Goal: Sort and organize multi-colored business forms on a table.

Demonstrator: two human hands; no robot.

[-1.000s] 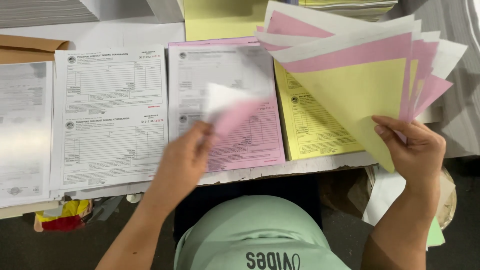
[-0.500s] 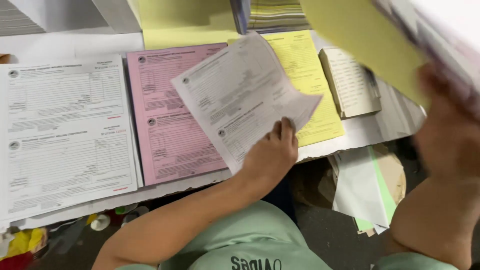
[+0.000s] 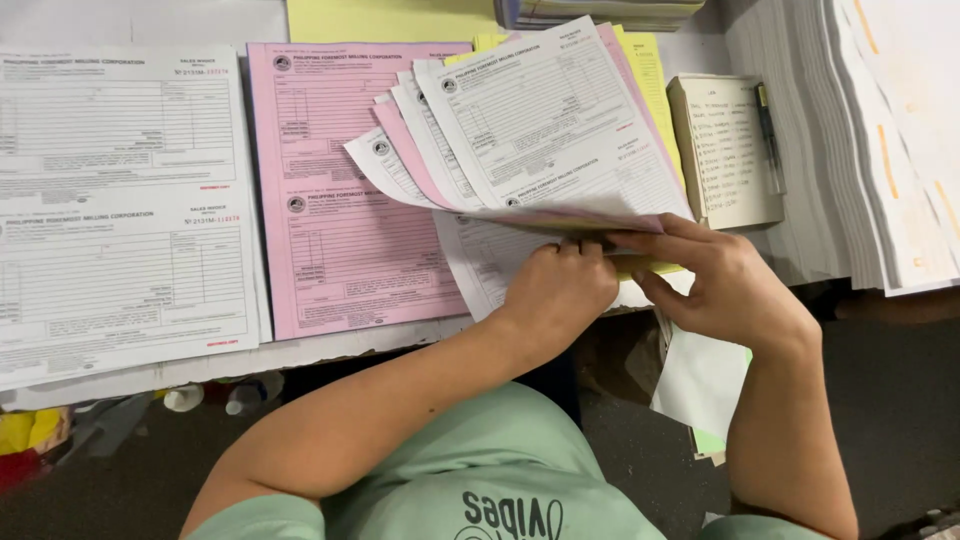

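Both hands meet at the counter (image 3: 330, 350) edge, forearms angled inward. The left hand (image 3: 557, 290) and right hand (image 3: 725, 290) pinch the near edge of a fanned stack of forms (image 3: 530, 130), lying over the pink sheet (image 3: 330, 200).

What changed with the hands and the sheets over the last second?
The right hand brought its raised fan of sheets down onto the yellow stack. The left hand, which carried a single white sheet across, now meets it at the fan's lower edge. The white forms and pink forms lie as before.
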